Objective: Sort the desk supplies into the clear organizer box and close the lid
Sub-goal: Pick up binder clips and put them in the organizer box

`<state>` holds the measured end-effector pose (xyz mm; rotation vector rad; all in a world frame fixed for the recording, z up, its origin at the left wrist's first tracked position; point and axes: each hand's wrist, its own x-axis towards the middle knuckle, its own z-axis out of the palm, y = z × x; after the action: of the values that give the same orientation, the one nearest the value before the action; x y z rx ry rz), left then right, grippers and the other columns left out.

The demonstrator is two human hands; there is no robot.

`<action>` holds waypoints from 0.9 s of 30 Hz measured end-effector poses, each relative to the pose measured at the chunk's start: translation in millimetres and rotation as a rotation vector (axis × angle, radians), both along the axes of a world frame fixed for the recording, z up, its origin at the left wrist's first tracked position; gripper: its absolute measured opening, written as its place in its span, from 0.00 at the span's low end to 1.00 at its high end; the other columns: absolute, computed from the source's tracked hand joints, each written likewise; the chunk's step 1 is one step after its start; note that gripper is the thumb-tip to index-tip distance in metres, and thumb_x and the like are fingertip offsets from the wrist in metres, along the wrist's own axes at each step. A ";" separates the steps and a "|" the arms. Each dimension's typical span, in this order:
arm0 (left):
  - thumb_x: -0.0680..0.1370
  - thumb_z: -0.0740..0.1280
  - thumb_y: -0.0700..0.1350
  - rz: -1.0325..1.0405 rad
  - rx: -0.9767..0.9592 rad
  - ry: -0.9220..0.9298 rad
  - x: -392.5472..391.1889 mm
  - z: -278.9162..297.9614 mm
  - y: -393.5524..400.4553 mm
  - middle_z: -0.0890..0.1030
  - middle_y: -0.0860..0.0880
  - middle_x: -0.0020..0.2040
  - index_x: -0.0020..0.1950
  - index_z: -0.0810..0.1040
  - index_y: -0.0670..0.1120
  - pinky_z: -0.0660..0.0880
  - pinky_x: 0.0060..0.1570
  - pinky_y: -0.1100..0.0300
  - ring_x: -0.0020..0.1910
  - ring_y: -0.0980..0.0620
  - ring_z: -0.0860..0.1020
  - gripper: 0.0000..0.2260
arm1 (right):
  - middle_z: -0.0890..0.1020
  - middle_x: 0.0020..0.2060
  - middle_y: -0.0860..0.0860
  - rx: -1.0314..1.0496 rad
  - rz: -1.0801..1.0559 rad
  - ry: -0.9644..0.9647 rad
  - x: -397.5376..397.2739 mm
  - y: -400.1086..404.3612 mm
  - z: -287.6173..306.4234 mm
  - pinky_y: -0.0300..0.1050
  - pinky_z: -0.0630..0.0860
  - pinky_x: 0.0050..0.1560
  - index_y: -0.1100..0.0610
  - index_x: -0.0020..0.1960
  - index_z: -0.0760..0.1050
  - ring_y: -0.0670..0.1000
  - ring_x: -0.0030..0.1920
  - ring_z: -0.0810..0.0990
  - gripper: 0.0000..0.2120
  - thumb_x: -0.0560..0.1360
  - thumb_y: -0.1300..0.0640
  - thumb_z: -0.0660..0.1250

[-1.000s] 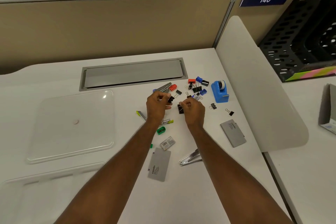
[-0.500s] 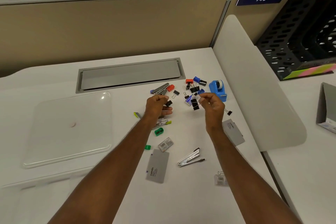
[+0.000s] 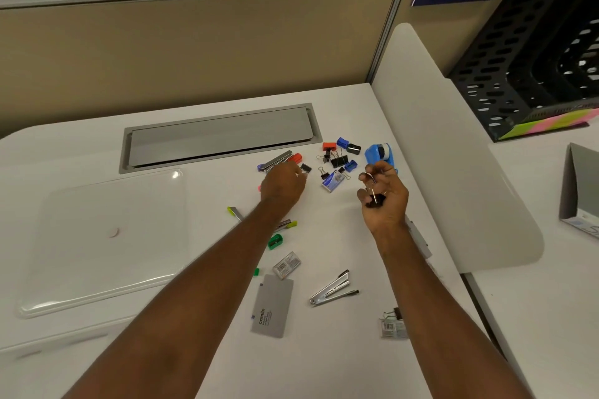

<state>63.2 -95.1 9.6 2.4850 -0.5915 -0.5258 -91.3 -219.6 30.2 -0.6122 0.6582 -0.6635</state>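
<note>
Desk supplies lie scattered on the white desk. My right hand (image 3: 384, 196) is raised palm-up and shut on black binder clips (image 3: 374, 201), just in front of the blue tape dispenser (image 3: 377, 154). My left hand (image 3: 283, 185) is seen from the back, its fingers curled down and pinching a small black binder clip (image 3: 305, 167). More binder clips (image 3: 337, 159) and sharpeners sit between the hands' far side and the dispenser. The clear lid (image 3: 107, 236) lies flat at left. The clear organizer box (image 3: 58, 334) shows only its rim at the lower left.
Near me lie a silver stapler (image 3: 330, 290), a grey box (image 3: 272, 306), a staple box (image 3: 287, 265), a green sharpener (image 3: 275, 241) and highlighters. A grey cable hatch (image 3: 220, 136) is set into the desk behind. A white divider (image 3: 453, 172) bounds the right side.
My right hand has moved right and turned palm-up with binder clips in it. My left hand has reached forward to the small black clip.
</note>
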 end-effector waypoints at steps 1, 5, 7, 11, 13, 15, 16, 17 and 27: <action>0.81 0.64 0.52 -0.012 0.047 -0.034 2.5 -1.9 -2.4 0.81 0.44 0.61 0.64 0.78 0.46 0.75 0.59 0.51 0.59 0.44 0.78 0.16 | 0.77 0.40 0.52 -0.008 0.016 0.010 -0.2 -1.5 0.5 0.35 0.62 0.22 0.55 0.48 0.76 0.47 0.36 0.76 0.12 0.80 0.62 0.54; 0.80 0.65 0.54 -0.068 0.190 -0.148 8.1 -6.5 -15.3 0.79 0.43 0.64 0.67 0.75 0.43 0.76 0.60 0.51 0.62 0.44 0.78 0.20 | 0.78 0.39 0.52 0.010 0.053 0.006 -3.7 -12.4 2.5 0.34 0.61 0.20 0.55 0.50 0.76 0.46 0.31 0.73 0.10 0.81 0.61 0.56; 0.80 0.65 0.54 -0.104 0.212 -0.195 9.2 -8.0 -19.3 0.80 0.43 0.62 0.66 0.75 0.44 0.77 0.57 0.51 0.60 0.44 0.79 0.20 | 0.77 0.39 0.52 0.007 0.069 0.012 -5.1 -17.6 1.9 0.34 0.60 0.20 0.55 0.51 0.75 0.47 0.30 0.71 0.09 0.81 0.61 0.56; 0.79 0.67 0.48 -0.133 0.284 -0.227 12.7 -9.7 -25.7 0.82 0.43 0.57 0.61 0.76 0.43 0.77 0.53 0.52 0.55 0.44 0.80 0.14 | 0.77 0.38 0.52 -0.048 0.089 0.014 -2.3 -23.5 2.6 0.34 0.60 0.20 0.55 0.51 0.76 0.47 0.29 0.70 0.08 0.81 0.59 0.59; 0.78 0.67 0.44 -0.114 0.278 -0.200 12.3 -11.0 -28.4 0.82 0.42 0.56 0.61 0.76 0.42 0.78 0.52 0.52 0.54 0.43 0.81 0.13 | 0.78 0.38 0.52 -0.086 0.087 0.019 -0.1 -25.9 4.4 0.34 0.61 0.20 0.54 0.49 0.78 0.47 0.28 0.71 0.08 0.80 0.59 0.59; 0.77 0.68 0.43 -0.071 0.243 -0.159 11.7 -12.0 -28.9 0.82 0.41 0.56 0.62 0.76 0.42 0.78 0.52 0.52 0.55 0.43 0.81 0.14 | 0.78 0.37 0.52 -0.158 0.092 0.060 3.4 -28.6 6.1 0.34 0.61 0.20 0.54 0.47 0.79 0.47 0.27 0.72 0.09 0.80 0.59 0.60; 0.77 0.69 0.43 -0.044 0.220 -0.138 11.5 -12.7 -28.4 0.82 0.42 0.56 0.63 0.77 0.42 0.78 0.52 0.52 0.55 0.43 0.81 0.16 | 0.78 0.36 0.52 -0.212 0.100 0.106 6.4 -30.1 7.3 0.34 0.61 0.20 0.55 0.46 0.79 0.47 0.27 0.72 0.09 0.80 0.59 0.60; 0.76 0.69 0.44 -0.022 0.204 -0.124 11.8 -13.8 -27.7 0.82 0.42 0.56 0.63 0.77 0.41 0.78 0.53 0.52 0.55 0.43 0.81 0.16 | 0.78 0.35 0.52 -0.279 0.112 0.175 10.6 -31.9 8.6 0.34 0.61 0.21 0.56 0.47 0.79 0.47 0.26 0.72 0.08 0.80 0.59 0.61; 0.76 0.71 0.48 -0.063 0.046 -0.169 12.6 -13.9 -22.6 0.81 0.44 0.56 0.61 0.74 0.45 0.76 0.50 0.52 0.55 0.44 0.79 0.16 | 0.84 0.52 0.54 -1.253 0.375 1.076 82.1 -57.0 -6.6 0.43 0.76 0.47 0.57 0.58 0.81 0.51 0.46 0.81 0.11 0.78 0.57 0.65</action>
<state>75.8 -117.6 -4.4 2.5784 -0.7329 -0.3581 -9.2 -276.6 23.6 -2.2880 1.0274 -0.2722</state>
